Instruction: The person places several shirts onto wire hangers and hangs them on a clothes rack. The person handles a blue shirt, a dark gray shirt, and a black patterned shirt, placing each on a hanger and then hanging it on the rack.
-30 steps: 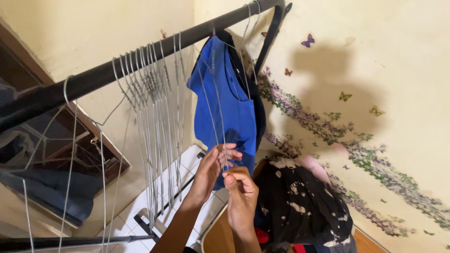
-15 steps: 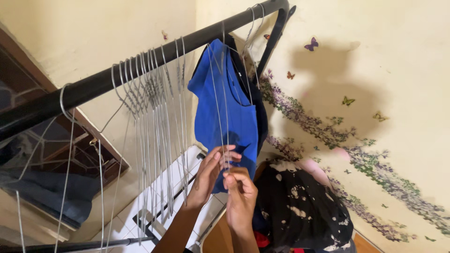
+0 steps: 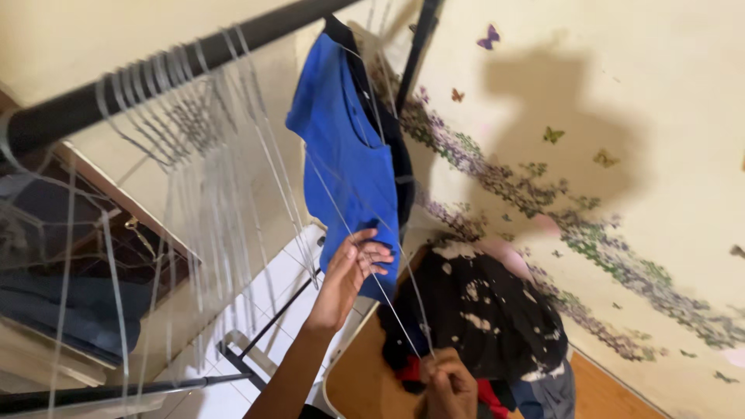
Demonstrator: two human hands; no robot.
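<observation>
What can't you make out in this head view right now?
- Empty wire hangers on the black rail: motion blur smears them, so no count.
- Right hand: low at the frame's bottom edge, grip on the wire hanger unclear.
- Blue shirt: its hanger hook is cut off by the top edge.
- Left hand: contact with shirt or wire unclear.

Empty hangers [image 3: 178,155] on rail [image 3: 155,81]: motion-blurred, count not readable. Right hand [image 3: 448,388]: cut by bottom edge, grip on the wire hanger [image 3: 365,256] only partly visible. Wire's hook lost in blur near top edge. Dark garment [image 3: 388,147] mostly hidden behind blue shirt [image 3: 341,155].
</observation>
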